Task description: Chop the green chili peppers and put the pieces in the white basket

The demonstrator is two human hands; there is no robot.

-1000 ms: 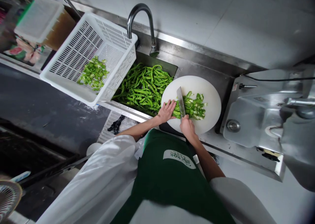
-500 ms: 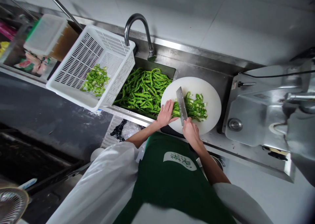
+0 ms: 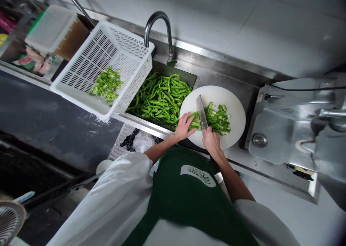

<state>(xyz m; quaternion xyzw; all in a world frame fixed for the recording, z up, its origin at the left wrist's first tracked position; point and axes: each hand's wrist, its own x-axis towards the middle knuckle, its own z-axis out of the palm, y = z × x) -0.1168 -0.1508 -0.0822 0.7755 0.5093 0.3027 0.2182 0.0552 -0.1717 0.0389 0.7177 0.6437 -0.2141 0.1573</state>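
Note:
A round white cutting board lies over the right side of a steel sink. My left hand presses down on a bunch of long green peppers at the board's left edge, fingers curled over them. My right hand grips the handle of a cleaver, whose blade stands on the peppers just right of my left fingers. Cut pepper pieces pile to the blade's right.
The sink holds a heap of whole green peppers under a curved tap. A tilted white slotted basket with chopped peppers rests at the left. A steel machine stands to the right. Dark counter lies at the left.
The cleaver has worked leftward along the bunch and my left hand has drawn back with it. The uncut length is shorter and the cut pile larger. The camera shifted slightly.

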